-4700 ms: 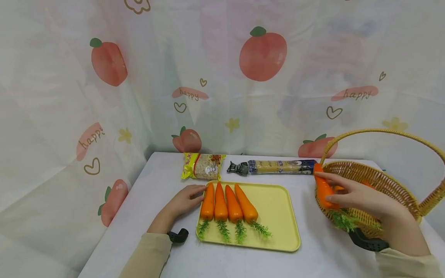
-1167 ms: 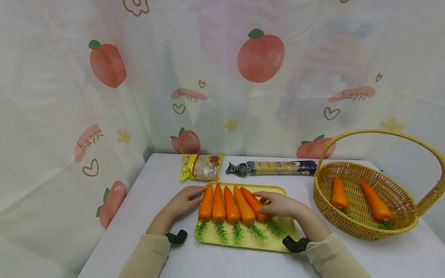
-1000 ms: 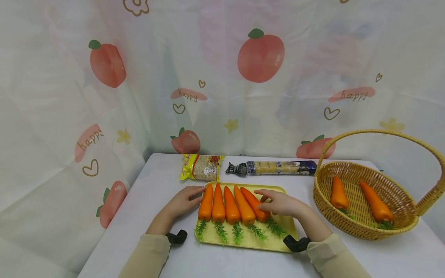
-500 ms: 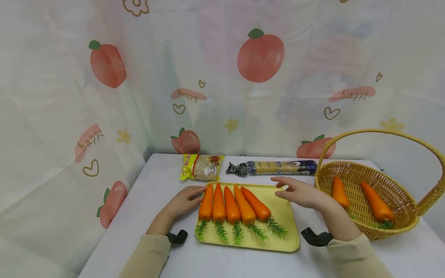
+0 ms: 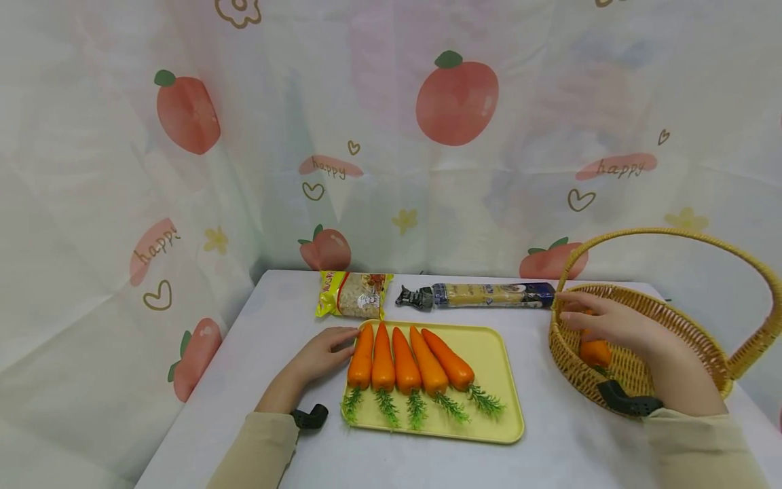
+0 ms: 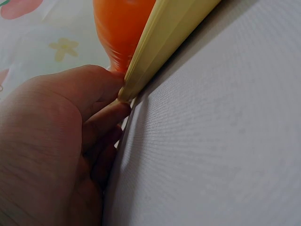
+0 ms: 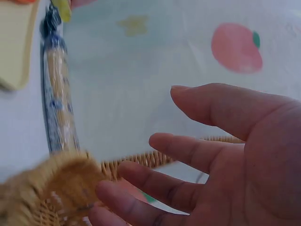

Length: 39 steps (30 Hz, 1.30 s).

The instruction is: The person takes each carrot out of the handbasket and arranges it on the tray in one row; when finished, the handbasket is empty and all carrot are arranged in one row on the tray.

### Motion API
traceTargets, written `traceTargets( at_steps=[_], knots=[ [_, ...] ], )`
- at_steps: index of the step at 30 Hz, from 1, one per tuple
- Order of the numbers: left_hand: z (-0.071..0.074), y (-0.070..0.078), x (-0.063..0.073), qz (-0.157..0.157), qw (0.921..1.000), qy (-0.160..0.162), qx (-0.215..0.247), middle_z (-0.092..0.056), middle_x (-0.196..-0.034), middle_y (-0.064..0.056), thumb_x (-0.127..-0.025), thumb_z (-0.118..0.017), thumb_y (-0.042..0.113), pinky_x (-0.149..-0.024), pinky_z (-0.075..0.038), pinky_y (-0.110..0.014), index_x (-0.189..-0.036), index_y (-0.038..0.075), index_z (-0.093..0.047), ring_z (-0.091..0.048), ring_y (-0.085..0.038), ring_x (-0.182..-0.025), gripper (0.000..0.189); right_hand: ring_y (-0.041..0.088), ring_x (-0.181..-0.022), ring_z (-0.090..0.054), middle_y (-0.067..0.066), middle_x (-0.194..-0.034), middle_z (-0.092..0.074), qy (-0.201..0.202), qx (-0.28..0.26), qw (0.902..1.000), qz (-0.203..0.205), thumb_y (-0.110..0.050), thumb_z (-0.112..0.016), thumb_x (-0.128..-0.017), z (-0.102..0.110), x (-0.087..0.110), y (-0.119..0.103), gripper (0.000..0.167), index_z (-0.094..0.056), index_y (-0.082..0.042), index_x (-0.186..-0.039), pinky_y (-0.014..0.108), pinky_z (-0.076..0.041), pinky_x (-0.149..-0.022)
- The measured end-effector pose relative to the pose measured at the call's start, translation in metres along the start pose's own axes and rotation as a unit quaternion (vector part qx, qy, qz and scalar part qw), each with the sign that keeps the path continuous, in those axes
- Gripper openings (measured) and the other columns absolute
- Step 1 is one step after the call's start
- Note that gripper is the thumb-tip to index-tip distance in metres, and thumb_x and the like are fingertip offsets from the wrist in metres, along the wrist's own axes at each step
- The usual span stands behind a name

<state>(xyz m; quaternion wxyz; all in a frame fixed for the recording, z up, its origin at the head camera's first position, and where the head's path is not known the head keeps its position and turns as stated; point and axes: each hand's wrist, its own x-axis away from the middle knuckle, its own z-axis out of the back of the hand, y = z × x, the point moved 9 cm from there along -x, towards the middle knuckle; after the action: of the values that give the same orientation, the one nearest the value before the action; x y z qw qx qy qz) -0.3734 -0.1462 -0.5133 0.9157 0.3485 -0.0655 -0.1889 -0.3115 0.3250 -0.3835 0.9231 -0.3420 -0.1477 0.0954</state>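
My left hand (image 5: 324, 353) is at the left edge of the yellow tray (image 5: 491, 401). In the left wrist view its thumb and index finger (image 6: 108, 117) pinch the tray's rim, close beside a carrot (image 6: 122, 28). Several orange carrots (image 5: 396, 360) with green leafy tops lie side by side on the tray, tips pointing away. My right hand (image 5: 617, 326) is over the wicker basket (image 5: 629, 370), fingers spread and holding nothing. Below it, one carrot (image 5: 594, 353) shows partly inside the basket; the hand and forearm cover much of the interior.
Behind the tray lie a yellow-ended clear packet (image 5: 354, 293) and a long blue-ended noodle packet (image 5: 491, 295). The basket's tall arched handle (image 5: 662, 232) rises around the right arm. A printed cloth hangs behind the white table.
My right hand set a carrot from the basket at the right end of the row, let go, and moved back right over the basket. The left hand stayed at the tray's edge.
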Motion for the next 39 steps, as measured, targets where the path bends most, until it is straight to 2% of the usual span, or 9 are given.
traceTargets(
  at_steps=[7,12,23,25,27,30,32,35,39],
  knots=[
    [-0.001,-0.002,0.000,0.006,0.9999,-0.002,0.008,-0.052,-0.147,0.001,-0.097,-0.061,0.038,-0.118,-0.032,-0.052,-0.143,0.030,-0.054,-0.043,-0.025,-0.141,0.047,0.049,-0.128,-0.048,0.036,-0.154,-0.024,-0.010,-0.057,0.9980,-0.025,-0.040,-0.047,-0.104,0.020,0.000,0.048,0.073,-0.015,0.000,-0.157,0.054,-0.053,-0.097],
    [0.000,-0.004,0.000,0.011,0.9999,0.002,0.004,-0.053,-0.147,0.003,-0.097,-0.061,0.040,-0.118,-0.032,-0.052,-0.142,0.032,-0.054,-0.043,-0.025,-0.141,0.047,0.051,-0.130,-0.046,0.039,-0.155,-0.017,-0.047,-0.089,0.9933,-0.057,-0.037,-0.049,-0.104,0.022,-0.008,0.078,0.078,-0.006,0.001,-0.157,0.056,-0.050,-0.101],
    [-0.001,-0.003,0.001,0.018,0.9998,-0.003,0.008,-0.052,-0.148,0.002,-0.097,-0.061,0.041,-0.118,-0.032,-0.053,-0.143,0.032,-0.054,-0.043,-0.025,-0.141,0.047,0.044,-0.123,-0.051,0.041,-0.153,-0.012,-0.075,-0.136,0.9807,-0.120,-0.033,-0.054,-0.102,0.017,-0.016,0.112,0.088,0.006,0.002,-0.156,0.048,-0.056,-0.093],
    [-0.001,-0.003,0.001,0.018,0.9998,-0.003,0.007,-0.052,-0.148,0.002,-0.097,-0.061,0.041,-0.118,-0.032,-0.054,-0.143,0.032,-0.054,-0.042,-0.025,-0.141,0.047,0.038,-0.117,-0.057,0.041,-0.150,-0.017,-0.075,-0.147,0.9784,-0.125,-0.031,-0.055,-0.101,0.016,-0.016,0.116,0.090,0.009,0.001,-0.155,0.047,-0.056,-0.091],
    [-0.001,-0.003,0.001,0.018,0.9998,-0.003,0.007,-0.052,-0.148,0.002,-0.097,-0.060,0.042,-0.118,-0.032,-0.054,-0.143,0.032,-0.054,-0.042,-0.025,-0.141,0.048,0.030,-0.108,-0.062,0.037,-0.141,-0.036,-0.073,-0.157,0.9756,-0.135,-0.029,-0.057,-0.101,0.014,-0.017,0.120,0.092,0.011,0.000,-0.155,0.045,-0.057,-0.089],
    [-0.001,-0.003,0.000,0.013,0.9999,-0.004,0.005,-0.052,-0.148,0.002,-0.097,-0.060,0.042,-0.118,-0.032,-0.053,-0.143,0.032,-0.053,-0.042,-0.025,-0.141,0.047,0.022,-0.091,-0.067,0.020,-0.116,-0.061,-0.074,-0.154,0.9731,-0.154,-0.030,-0.059,-0.099,0.011,-0.017,0.125,0.095,0.012,-0.002,-0.156,0.038,-0.059,-0.080],
    [0.000,-0.003,0.000,0.008,1.0000,-0.003,0.001,-0.052,-0.147,0.002,-0.097,-0.060,0.041,-0.118,-0.032,-0.053,-0.143,0.031,-0.054,-0.043,-0.025,-0.141,0.047,0.021,-0.086,-0.068,0.009,-0.104,-0.066,-0.078,-0.147,0.9726,-0.163,-0.033,-0.060,-0.099,0.009,-0.017,0.127,0.097,0.012,-0.002,-0.155,0.033,-0.057,-0.072],
    [0.001,-0.002,-0.001,-0.004,1.0000,-0.001,-0.003,-0.053,-0.147,0.000,-0.097,-0.060,0.038,-0.118,-0.032,-0.053,-0.143,0.028,-0.055,-0.044,-0.027,-0.140,0.047,0.020,-0.086,-0.066,0.008,-0.106,-0.065,-0.084,-0.130,0.9724,-0.175,-0.038,-0.060,-0.098,0.007,-0.017,0.130,0.098,0.011,-0.002,-0.156,0.028,-0.049,-0.063],
    [-0.001,-0.003,-0.001,-0.006,0.9999,-0.007,-0.007,-0.053,-0.147,0.000,-0.098,-0.060,0.037,-0.119,-0.032,-0.052,-0.143,0.027,-0.054,-0.043,-0.026,-0.140,0.047,0.022,-0.097,-0.063,0.022,-0.126,-0.052,-0.092,-0.115,0.9718,-0.184,-0.042,-0.058,-0.098,0.006,-0.018,0.134,0.099,0.011,0.000,-0.155,0.033,-0.049,-0.073]
  ],
)
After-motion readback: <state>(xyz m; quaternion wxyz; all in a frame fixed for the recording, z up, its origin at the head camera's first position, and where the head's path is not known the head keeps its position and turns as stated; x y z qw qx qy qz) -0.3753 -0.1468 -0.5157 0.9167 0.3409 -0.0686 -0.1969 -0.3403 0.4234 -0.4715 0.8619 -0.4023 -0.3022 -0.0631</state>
